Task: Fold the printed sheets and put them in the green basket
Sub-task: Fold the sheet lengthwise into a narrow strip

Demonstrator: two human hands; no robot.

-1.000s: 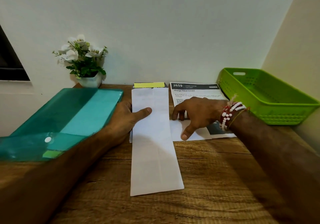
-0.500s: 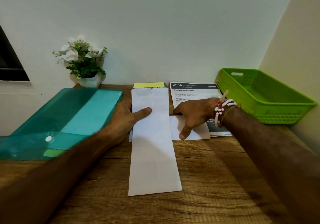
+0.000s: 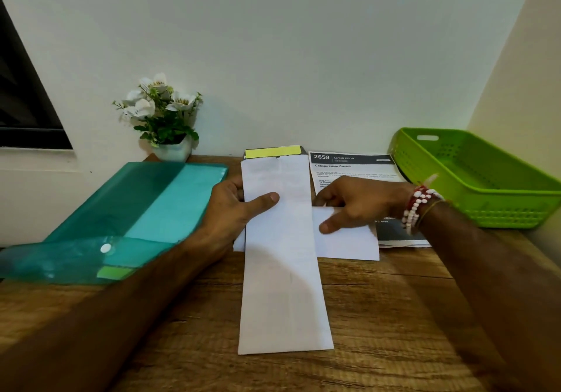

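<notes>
left hand (image 3: 233,209) grip pinches long folded sheet (image 3: 282,270); right hand (image 3: 358,203) apparently pinches smaller folded sheet (image 3: 349,244) on counter (image 3: 379,315).

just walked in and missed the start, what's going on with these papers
A person is folding printed sheets on a table. The left hand grips the left edge of a long folded sheet, thumb on top. The right hand seems to pinch a smaller folded sheet that lies over a printed page beside the green basket. No paper shows in the basket yet.
</notes>
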